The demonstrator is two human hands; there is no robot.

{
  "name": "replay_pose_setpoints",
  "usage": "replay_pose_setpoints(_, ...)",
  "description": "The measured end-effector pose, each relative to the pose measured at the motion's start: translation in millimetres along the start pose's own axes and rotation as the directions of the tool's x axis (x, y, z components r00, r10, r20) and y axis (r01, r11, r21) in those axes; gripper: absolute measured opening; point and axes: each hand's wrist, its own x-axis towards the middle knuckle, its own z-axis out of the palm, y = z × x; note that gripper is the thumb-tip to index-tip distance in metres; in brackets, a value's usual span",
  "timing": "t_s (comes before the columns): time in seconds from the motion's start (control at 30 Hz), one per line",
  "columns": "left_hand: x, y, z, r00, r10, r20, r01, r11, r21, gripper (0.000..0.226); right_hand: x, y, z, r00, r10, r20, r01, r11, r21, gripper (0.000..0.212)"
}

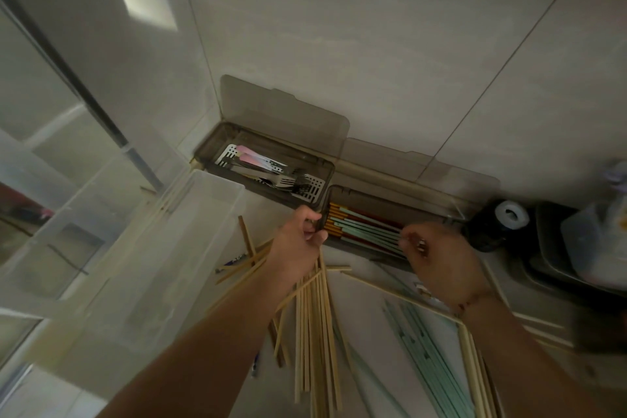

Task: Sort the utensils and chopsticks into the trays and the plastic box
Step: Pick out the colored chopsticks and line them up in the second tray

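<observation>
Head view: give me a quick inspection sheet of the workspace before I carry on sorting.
Surface: pale counter against a tiled wall, dim light.
Job's things: left tray holds metal utensils on a perforated insert, lid up; right tray holds coloured chopsticks; clear plastic box at left with a few wooden chopsticks inside.
Clutter: loose wooden chopsticks and green chopsticks on the counter.
Grippers: left hand grips a wooden chopstick bundle; right hand pinches a thin item over the right tray, blurred.
Cables: nothing seen.
Surroundings: dark roll and dark tub at right.
</observation>
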Motion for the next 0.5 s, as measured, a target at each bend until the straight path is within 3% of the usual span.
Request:
replay_pose_setpoints(0.07,-0.1,0.4,0.5,1.000,-0.004,-0.007,0.004,1.000,-0.002,0.026,-34.0,-19.8,-1.9,0.994,-0.084,-0.068,0.084,0.996,0.011,0.004)
replay_pose_setpoints(0.13,-0.3,1.4,0.7,1.000,-0.002,-0.008,0.002,1.000,0.008,0.028,-70.5,-34.6,5.1,0.992,-0.121,0.022,0.122,0.991,-0.048,0.004)
replay_pose_setpoints(0.2,-1.1,2.0,0.3,1.000,0.002,-0.011,-0.001,1.000,0.013,0.029,-102.3,-44.0,17.6,0.962,-0.012,0.272,0.056,0.986,-0.156,0.017)
replay_pose_setpoints(0.27,-3.1,3.8,-0.4,1.000,0.002,-0.013,-0.002,1.000,0.018,0.032,-130.9,-44.9,31.0,0.875,0.144,0.463,-0.043,0.974,-0.222,0.032)
replay_pose_setpoints(0.37,-3.9,5.6,0.3,1.000,0.004,-0.025,-0.003,0.999,0.035,0.029,-153.3,-47.0,34.4,0.815,0.244,0.526,-0.102,0.954,-0.283,0.037)
replay_pose_setpoints(0.5,-4.4,5.3,0.3,0.999,0.012,-0.030,-0.011,0.999,0.043,0.026,-167.8,-47.1,31.0,0.803,0.260,0.537,-0.101,0.946,-0.308,0.035)
